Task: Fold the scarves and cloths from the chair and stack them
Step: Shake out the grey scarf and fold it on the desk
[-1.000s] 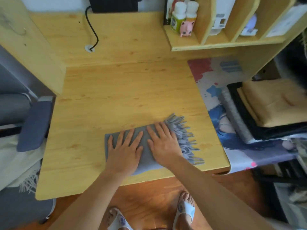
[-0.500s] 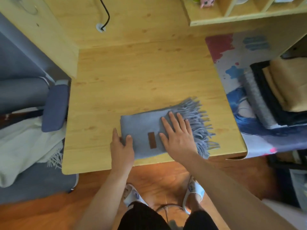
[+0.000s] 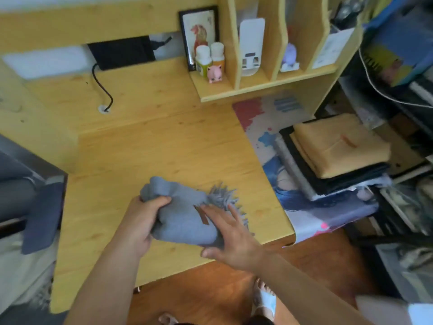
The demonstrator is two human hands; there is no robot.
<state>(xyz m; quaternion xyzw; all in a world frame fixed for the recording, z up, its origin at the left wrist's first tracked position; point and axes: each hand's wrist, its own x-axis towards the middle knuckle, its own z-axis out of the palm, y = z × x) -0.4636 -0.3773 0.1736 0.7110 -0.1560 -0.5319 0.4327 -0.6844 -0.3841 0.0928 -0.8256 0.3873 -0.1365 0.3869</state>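
- The grey scarf (image 3: 185, 216) lies folded near the front edge of the worktop (image 3: 164, 148), bunched up at its left end; the left hand (image 3: 140, 221) has its fingers and thumb curled round that end, lifting it into a lump
- The right hand (image 3: 232, 233) is spread flat with straight fingers, resting on the scarf's right part beside the fringe (image 3: 225, 198); it grips nothing
- The bundle's long axis runs roughly left to right along the front edge, tilted a little; the fringe points right and away, toward the stack (image 3: 335, 156) of folded cloths on the printed mat (image 3: 262, 118), which stands well apart
- Risk, as I judge it: a one-ended grip could let the folds slide open when the bundle is lifted; the loose fringe might drag or catch; the scarf sits close to the edge, so a slack hold could drop it to the floor
- Landing it crooked could tip the tan cloth (image 3: 337, 146) on top
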